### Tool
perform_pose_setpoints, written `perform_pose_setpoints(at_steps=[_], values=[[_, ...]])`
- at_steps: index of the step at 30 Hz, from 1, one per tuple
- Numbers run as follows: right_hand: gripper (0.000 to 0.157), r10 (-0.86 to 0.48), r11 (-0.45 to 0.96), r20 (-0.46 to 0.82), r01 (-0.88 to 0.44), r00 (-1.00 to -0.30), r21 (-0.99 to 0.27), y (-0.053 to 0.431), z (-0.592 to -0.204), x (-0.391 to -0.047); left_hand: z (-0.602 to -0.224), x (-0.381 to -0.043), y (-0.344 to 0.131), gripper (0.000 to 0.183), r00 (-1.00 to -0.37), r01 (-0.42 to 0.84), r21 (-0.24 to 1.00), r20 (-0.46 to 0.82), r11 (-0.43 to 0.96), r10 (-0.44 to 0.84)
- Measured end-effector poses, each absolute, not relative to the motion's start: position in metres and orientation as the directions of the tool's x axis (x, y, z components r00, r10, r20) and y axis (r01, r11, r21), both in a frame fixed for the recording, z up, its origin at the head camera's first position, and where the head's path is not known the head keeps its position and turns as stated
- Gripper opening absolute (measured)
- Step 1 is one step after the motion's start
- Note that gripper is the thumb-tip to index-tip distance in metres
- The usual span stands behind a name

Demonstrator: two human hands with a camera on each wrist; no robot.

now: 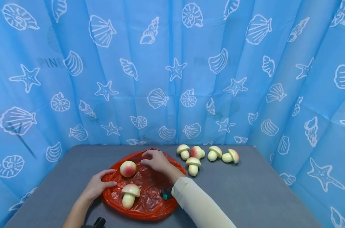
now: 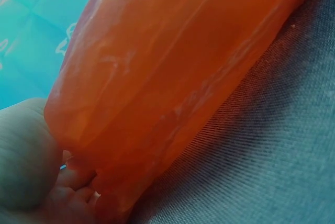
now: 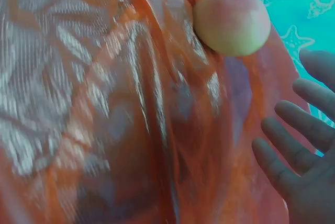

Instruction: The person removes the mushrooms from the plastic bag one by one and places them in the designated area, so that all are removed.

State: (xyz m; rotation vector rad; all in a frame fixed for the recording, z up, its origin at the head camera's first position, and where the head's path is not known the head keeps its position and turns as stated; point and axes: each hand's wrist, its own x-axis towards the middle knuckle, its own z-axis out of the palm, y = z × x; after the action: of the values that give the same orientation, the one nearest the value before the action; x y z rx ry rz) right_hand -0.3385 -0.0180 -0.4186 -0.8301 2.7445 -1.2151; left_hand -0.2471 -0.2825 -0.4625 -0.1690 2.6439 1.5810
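Observation:
A red plastic bag (image 1: 149, 207) lies spread wide on the table, its rim rolled into a rough oval. Two model mushrooms are in it: one mushroom (image 1: 128, 168) shows its pink-blushed round cap, and the other mushroom (image 1: 130, 195) shows cap and stem. At the bag's left edge, my left hand (image 1: 96, 185) holds the rim between thumb and fingers; the left wrist view shows the bag (image 2: 157, 77) close up, with the fingers partly hidden. My right hand (image 1: 157, 162) is over the far part of the bag, fingers spread, holding nothing. The right wrist view shows a mushroom cap (image 3: 233, 20) beyond those fingertips.
Several more mushrooms lie on the grey table (image 1: 246, 196) past the bag's right side, including a near mushroom (image 1: 193, 166) and a far-right mushroom (image 1: 230, 156). A blue curtain (image 1: 172, 79) with white shell prints hangs behind the table and along its sides.

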Motion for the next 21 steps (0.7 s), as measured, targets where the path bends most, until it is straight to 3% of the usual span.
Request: perform_pose_setpoints(at_steps=[9,15,21], values=[[0.036,-0.54,0.508,0.163,-0.474,-0.826,-0.719,-0.043,-0.419,-0.325,-0.462,-0.246,-0.282,0.064,-0.99,-0.138,0.877,-0.122,0.461,-0.064],[0.052,-0.647,0.531,0.148,-0.581,-0.748,-0.616,-0.052,-0.419,-0.319,-0.462,-0.247,-0.284,0.064,-0.99,-0.141,0.866,-0.125,0.48,-0.067],[0.059,-0.679,0.605,0.071,-0.612,-0.731,-0.51,-0.057,-0.423,-0.314,-0.462,-0.247,-0.284,0.065,-0.99,-0.143,0.865,-0.127,0.482,-0.065]])
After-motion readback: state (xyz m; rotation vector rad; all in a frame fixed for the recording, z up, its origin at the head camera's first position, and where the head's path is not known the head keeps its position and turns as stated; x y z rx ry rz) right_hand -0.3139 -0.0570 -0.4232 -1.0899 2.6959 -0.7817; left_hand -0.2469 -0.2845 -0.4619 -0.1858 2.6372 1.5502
